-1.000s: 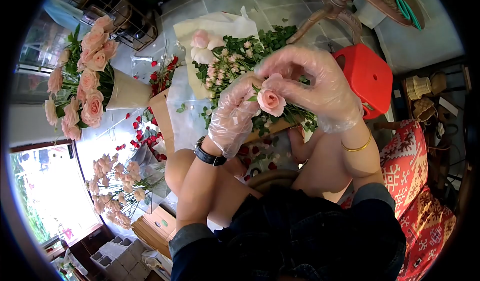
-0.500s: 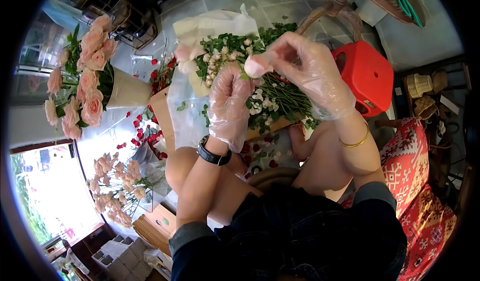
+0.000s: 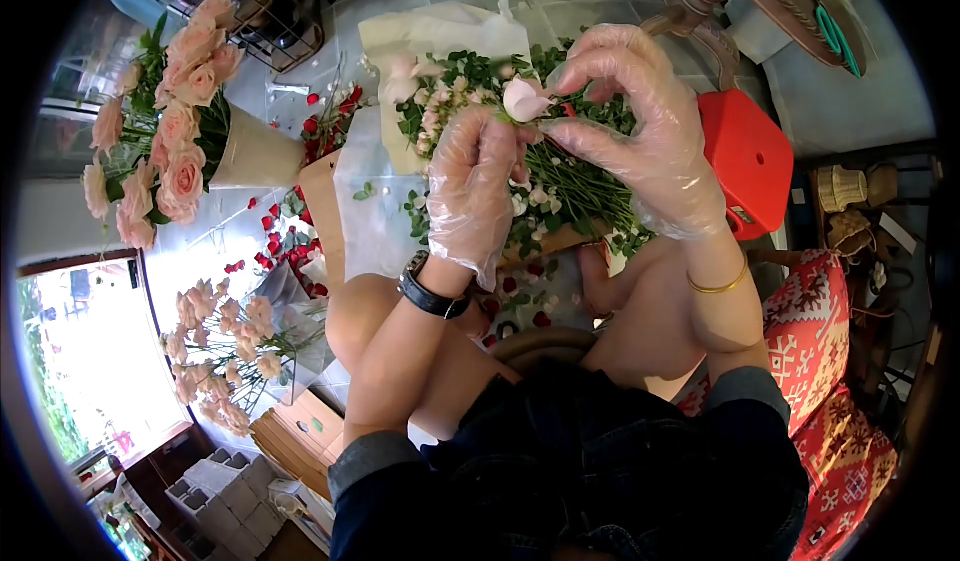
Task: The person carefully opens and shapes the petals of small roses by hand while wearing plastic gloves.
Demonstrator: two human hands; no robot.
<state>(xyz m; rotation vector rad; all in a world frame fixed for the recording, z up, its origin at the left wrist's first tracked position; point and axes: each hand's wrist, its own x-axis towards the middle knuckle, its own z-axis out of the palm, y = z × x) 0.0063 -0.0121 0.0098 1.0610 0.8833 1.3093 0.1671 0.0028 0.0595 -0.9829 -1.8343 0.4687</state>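
Note:
A pale pink rose (image 3: 524, 100) is held up in front of me, its head pointing away from my lap. My left hand (image 3: 472, 186), in a clear plastic glove, pinches it just under the bloom; most of the stem is hidden. At the flower's right side is my right hand (image 3: 645, 126), gloved too, with thumb and fingers spread apart; whether a fingertip touches a petal I cannot tell. Behind both hands, a bunch of small pale roses (image 3: 432, 111) with long green stems (image 3: 580, 183) lies on wrapping paper (image 3: 440, 36).
Peach roses (image 3: 180, 121) stand in a white bucket (image 3: 258, 151) at left, with more roses (image 3: 225, 346) below. Red petals (image 3: 270, 251) litter the floor. A red plastic stool (image 3: 745, 161) is at right, near a carved table leg (image 3: 690, 6).
My right thumb and fingers have gone from close together beside the rose to spread apart. My left hand still holds the rose, slightly shifted right and up in view.

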